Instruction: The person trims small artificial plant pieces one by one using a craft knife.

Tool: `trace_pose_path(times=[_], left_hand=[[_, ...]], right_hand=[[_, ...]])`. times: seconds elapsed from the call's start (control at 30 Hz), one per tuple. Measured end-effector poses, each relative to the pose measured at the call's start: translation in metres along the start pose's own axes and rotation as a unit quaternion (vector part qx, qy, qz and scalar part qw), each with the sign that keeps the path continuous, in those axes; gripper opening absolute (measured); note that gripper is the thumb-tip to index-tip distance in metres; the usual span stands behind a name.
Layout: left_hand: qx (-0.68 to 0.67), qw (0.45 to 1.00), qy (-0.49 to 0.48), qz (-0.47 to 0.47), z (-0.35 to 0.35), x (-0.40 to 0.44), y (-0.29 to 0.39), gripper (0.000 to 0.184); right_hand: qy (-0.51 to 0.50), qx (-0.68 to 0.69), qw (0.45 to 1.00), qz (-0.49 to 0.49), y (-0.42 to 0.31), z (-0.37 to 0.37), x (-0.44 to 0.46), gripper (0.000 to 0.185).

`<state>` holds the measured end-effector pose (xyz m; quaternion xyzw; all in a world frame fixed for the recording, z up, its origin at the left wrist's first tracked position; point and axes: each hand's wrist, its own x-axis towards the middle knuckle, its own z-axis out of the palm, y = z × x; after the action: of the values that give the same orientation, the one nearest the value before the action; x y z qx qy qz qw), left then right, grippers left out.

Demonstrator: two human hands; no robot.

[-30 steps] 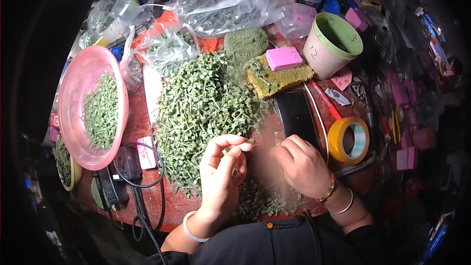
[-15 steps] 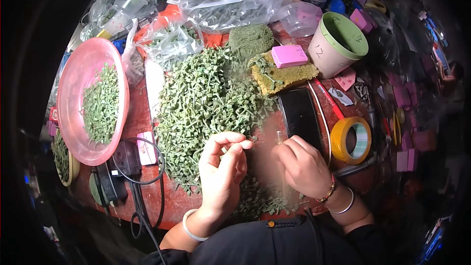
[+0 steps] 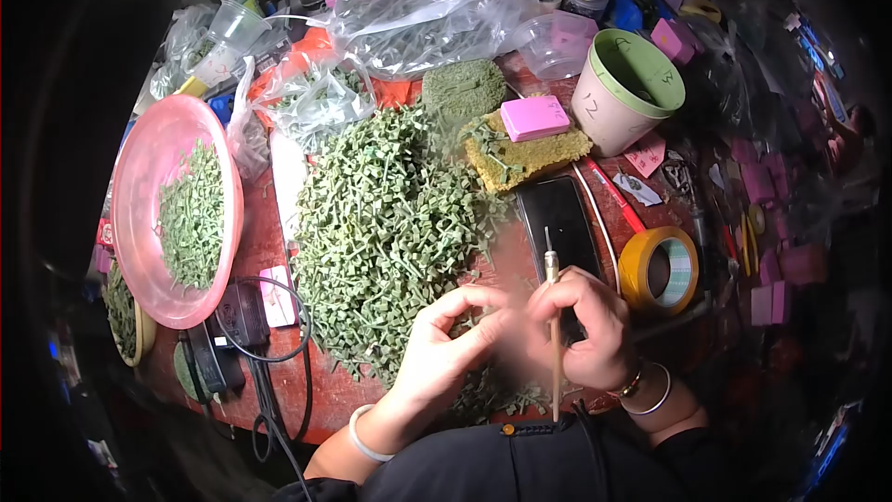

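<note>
Green pieces (image 3: 386, 223) heaped beyond the left hand (image 3: 444, 353); its finger and thumb curve together, blurred: I cannot tell their hold. 1 thin tool (image 3: 551, 267), gripped in the curled right hand (image 3: 599, 335): best kept steady, I judge.

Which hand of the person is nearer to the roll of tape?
Right: the right hand is below and left of the tape in the picture; the left hand is farther left, by the green pile.
</note>
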<state>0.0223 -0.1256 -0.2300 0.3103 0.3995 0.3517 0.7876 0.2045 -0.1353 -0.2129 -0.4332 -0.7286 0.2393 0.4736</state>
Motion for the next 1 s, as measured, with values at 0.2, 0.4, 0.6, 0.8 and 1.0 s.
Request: trace_pose_path(times=[0.2, 0.4, 0.6, 0.8, 1.0], left_hand=[[-0.187, 0.976, -0.078, -0.077, -0.013, 0.003, -0.002, 0.017], [-0.227, 0.966, -0.104, -0.07, -0.009, 0.005, 0.002, 0.027], [-0.201, 0.97, -0.11, -0.076, -0.013, 0.005, 0.001, 0.027], [-0.091, 0.993, -0.071, -0.018, -0.008, 0.003, -0.005, 0.027], [-0.133, 0.987, -0.069, -0.059, -0.005, 0.001, 0.003, 0.029]], right_hand=[[0.002, 0.262, 0.957, 0.127, 0.0, -0.011, -0.014, 0.047], [0.015, 0.086, 0.996, -0.003, 0.004, -0.013, -0.002, 0.028], [-0.002, 0.049, 0.998, -0.027, -0.005, -0.017, 0.005, 0.016], [0.119, 0.135, 0.983, 0.028, -0.001, -0.01, -0.003, 0.014], [0.064, 0.084, 0.994, -0.008, 0.0, -0.017, -0.001, 0.011]])
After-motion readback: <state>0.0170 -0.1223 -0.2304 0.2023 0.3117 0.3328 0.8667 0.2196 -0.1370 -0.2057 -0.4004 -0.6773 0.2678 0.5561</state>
